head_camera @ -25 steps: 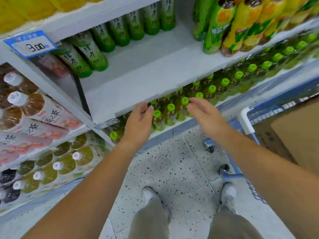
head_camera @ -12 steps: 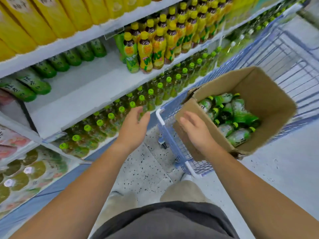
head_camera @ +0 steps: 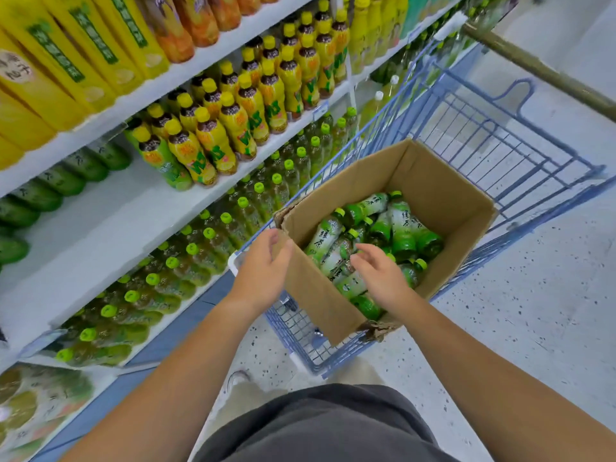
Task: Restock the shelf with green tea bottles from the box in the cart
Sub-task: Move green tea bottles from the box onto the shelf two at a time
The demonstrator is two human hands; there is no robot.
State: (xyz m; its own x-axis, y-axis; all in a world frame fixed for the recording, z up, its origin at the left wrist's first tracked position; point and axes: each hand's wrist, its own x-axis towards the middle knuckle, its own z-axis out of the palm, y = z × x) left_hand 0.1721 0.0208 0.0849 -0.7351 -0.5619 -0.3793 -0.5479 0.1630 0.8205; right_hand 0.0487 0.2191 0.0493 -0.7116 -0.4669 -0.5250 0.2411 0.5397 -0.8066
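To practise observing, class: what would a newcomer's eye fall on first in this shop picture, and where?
The open box in the blue cart, centre right, full of jumbled green tea bottles. Two bare hands are at it: the left hand at its near corner, the right hand over the bottles, both empty. At left, yellow bottles stand on a half-bare white shelf.

Right hand [head_camera: 380, 278] covering several green tea bottles [head_camera: 400, 228] at 7 o'clock in the box [head_camera: 443, 195], left hand [head_camera: 263, 271] masking its 9 o'clock corner, yellow cartons [head_camera: 50, 61] running off-frame at 10 o'clock, bottom-shelf bottles [head_camera: 30, 401] blurring at 8 o'clock.
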